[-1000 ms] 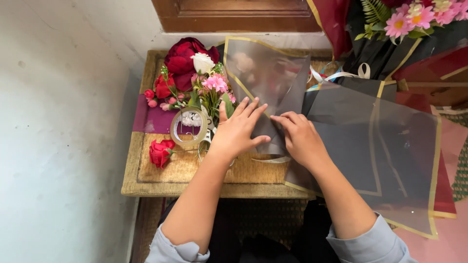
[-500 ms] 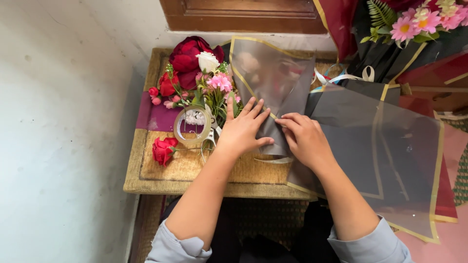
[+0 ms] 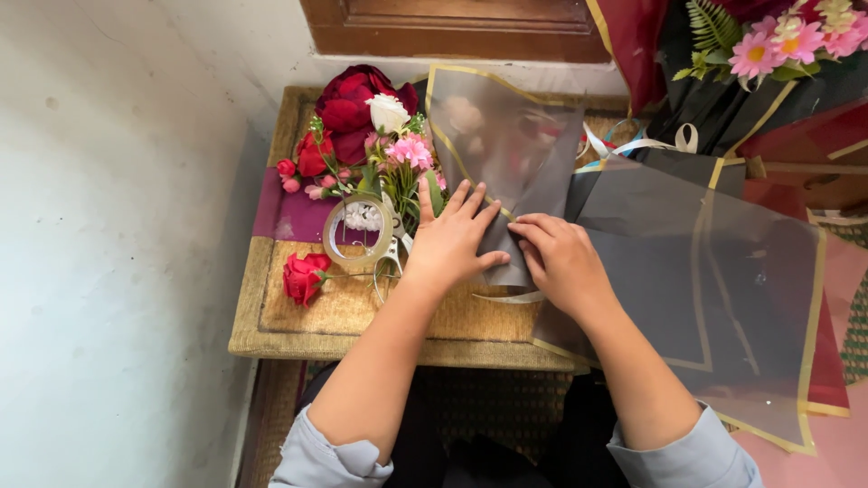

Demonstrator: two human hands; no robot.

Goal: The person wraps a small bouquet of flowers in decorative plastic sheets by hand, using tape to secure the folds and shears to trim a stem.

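Note:
My left hand lies flat with spread fingers on a folded sheet of grey translucent wrapping paper with gold edging. My right hand presses the same sheet from the right, fingers curled along its fold. The sheet stands up in a cone-like shape over a small woven-topped table. Left of my left hand lie a bunch of red, pink and white flowers, a roll of clear tape and scissors.
A single red rose lies near the table's left front. More grey gold-edged sheets spread to the right over red paper. A wrapped bouquet with pink daisies sits top right. White wall at left, wooden frame above.
Both hands have shifted slightly on the sheet, pressing its fold; the view has moved a little closer. Nothing was picked up or let go.

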